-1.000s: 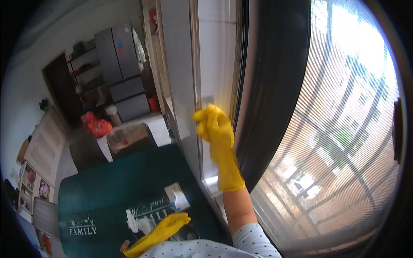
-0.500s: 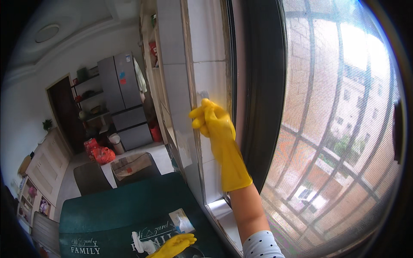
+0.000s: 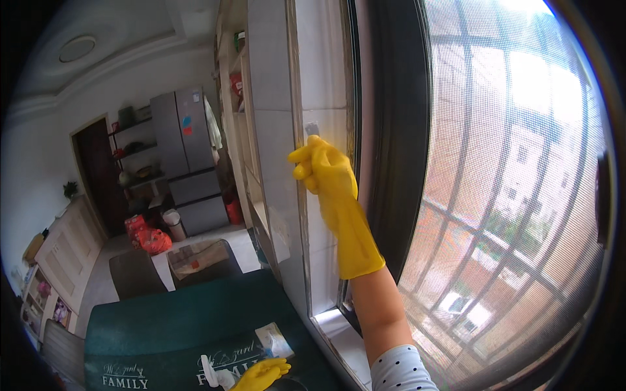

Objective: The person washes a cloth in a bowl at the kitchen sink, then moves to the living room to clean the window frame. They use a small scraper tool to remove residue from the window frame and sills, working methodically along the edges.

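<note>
Your right hand (image 3: 328, 171) — fingers pinching a grey piece (image 3: 312, 128), beyond their far tips; left hand (image 3: 265, 373) — fingers extended.

A bright, barred window (image 3: 505, 195) fills the right. At left, shelves (image 3: 138, 151) stand between a grey fridge (image 3: 190, 146) and dark door (image 3: 99, 179); two chairs (image 3: 137, 278) stand by a green-covered table (image 3: 176, 319) on pale floor (image 3: 244, 251).

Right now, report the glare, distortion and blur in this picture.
Head view: glare washes out the upper window screen; same head view: fisheye distortion curves the window bars; head view again: the right hand shows little motion blur.
</note>
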`<state>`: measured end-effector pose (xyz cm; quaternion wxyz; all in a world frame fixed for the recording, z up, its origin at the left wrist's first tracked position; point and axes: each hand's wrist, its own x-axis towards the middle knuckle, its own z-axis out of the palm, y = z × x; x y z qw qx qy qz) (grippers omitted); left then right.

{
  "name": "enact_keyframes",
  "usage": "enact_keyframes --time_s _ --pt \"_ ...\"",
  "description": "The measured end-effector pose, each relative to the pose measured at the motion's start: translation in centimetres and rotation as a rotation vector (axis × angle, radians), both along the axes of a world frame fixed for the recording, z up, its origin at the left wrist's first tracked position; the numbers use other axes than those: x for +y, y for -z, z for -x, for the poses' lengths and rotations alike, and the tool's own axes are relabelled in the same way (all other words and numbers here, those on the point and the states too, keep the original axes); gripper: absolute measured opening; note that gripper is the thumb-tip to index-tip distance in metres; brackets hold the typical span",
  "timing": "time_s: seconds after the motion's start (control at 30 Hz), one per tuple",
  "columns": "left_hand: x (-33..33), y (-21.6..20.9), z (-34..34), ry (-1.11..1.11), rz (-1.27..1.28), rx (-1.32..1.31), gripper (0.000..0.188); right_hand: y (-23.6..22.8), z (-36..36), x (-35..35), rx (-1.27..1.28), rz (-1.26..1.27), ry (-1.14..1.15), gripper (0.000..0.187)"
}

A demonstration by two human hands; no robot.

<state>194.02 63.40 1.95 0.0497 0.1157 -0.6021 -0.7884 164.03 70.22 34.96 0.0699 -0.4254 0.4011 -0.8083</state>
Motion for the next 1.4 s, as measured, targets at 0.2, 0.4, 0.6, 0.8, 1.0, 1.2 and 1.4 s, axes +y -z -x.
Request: enact_keyframes --time_s 0.2,0.4,0.6,0.8,1.0,1.2,1.4 --pt "0.0 1.4 -0.7 -0.057 -0.05 -0.024 0.031 -1.4 0.2 -0.1 -0.042 -0.02 0.008 0.039" --pt "-1.0 6.0 -0.8 -0.046 -0.098 0.067 0.031 -1.7 0.1 -0.4 -0.048 0.093 -0.065 0.037" --pt "0.5 1.0 -1.2 -0.068 -0.144 -0.099 0.04 -5.7 0.1 0.1 -0.186 0.156 -0.257 0.039" --pt "-0.8 3.0 -3.2 0.101 -0.124 0.141 0.062 -11.0 2.3 -0.3 -0.003 0.13 -0.304 0.04" --pt "1.0 1.8 -2.6 0.044 -0.33 0.158 0.065 -9.8 1.3 0.2 -0.09 0.081 -0.188 0.037" --pt "2.2 -1.3 -3.5 -0.002 -0.264 0.097 0.062 -8.6 0.2 0.4 -0.172 0.091 -0.218 0.037" --pt "2.0 -0.8 -2.5 0.014 -0.242 0.075 0.062 -13.3 1.9 0.5 -0.065 0.049 -0.192 0.033"
